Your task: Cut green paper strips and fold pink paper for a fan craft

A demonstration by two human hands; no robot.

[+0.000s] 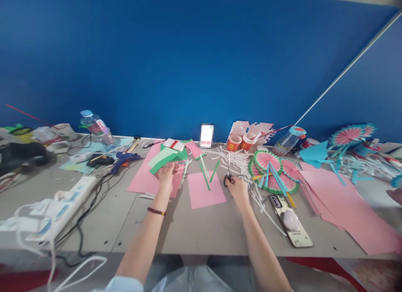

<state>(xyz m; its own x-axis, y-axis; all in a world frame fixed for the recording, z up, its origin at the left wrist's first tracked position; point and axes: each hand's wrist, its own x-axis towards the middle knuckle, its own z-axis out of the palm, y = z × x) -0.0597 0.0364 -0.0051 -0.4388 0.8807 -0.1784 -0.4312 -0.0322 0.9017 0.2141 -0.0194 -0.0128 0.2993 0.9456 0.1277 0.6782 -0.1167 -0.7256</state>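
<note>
Left hand: one, left of centre, at the lower edge of the green paper (180,156); whether the left hand (166,174) grips it, I cannot tell.
Right hand: one, right of centre, its fingers closed on the scissors; right hand (238,190).
Scissors: one pair (229,173), blades toward the top of the frame.
Pink square: one, mid-frame on the desk (188,233); two green strips (214,171) lie at the upper part of this pink square (205,197).
Cups: two red paper cups (234,143), right of centre.
Bottles: two, one left (99,129), one right.
</note>
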